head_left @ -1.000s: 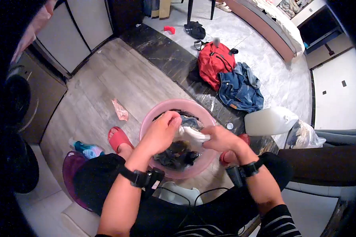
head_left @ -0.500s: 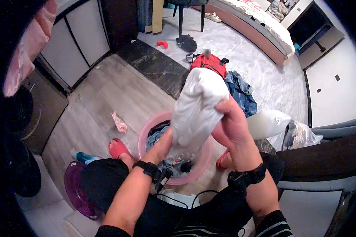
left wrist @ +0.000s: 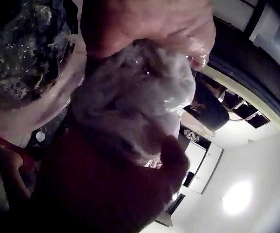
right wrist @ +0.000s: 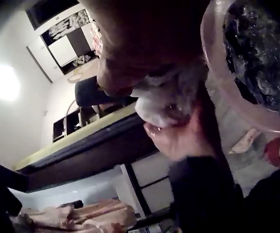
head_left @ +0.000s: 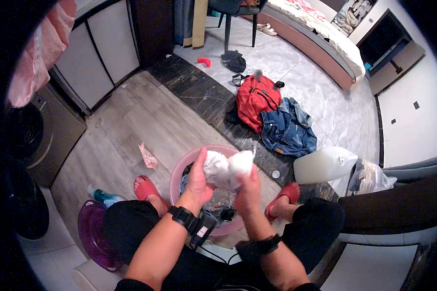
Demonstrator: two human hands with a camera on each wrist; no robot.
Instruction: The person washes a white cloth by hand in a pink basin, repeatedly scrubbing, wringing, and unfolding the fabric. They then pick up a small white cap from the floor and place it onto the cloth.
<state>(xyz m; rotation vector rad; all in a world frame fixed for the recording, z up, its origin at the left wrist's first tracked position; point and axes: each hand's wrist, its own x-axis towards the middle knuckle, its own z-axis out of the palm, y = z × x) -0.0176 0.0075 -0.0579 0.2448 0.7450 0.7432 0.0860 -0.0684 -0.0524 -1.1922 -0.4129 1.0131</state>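
Note:
A wet, bunched white cloth is held up over a pink basin. My left hand grips its left side, with the thumb along the bundle. On the other side my right hand holds the cloth's right end, where a white fold stands above the fingers. The left wrist view shows the cloth squeezed between both hands, wet and shiny. Below, dark and blue wet clothes lie in water inside the basin, partly hidden by my hands.
Red slippers are on my feet, either side of the basin. Beyond it lie a red backpack and a denim garment. A white jug stands at right, a purple basin at left.
The white cloth rose out of the basin, spread tall in front of me, and is now lower and bunched between my hands. My right hand has come down and left.

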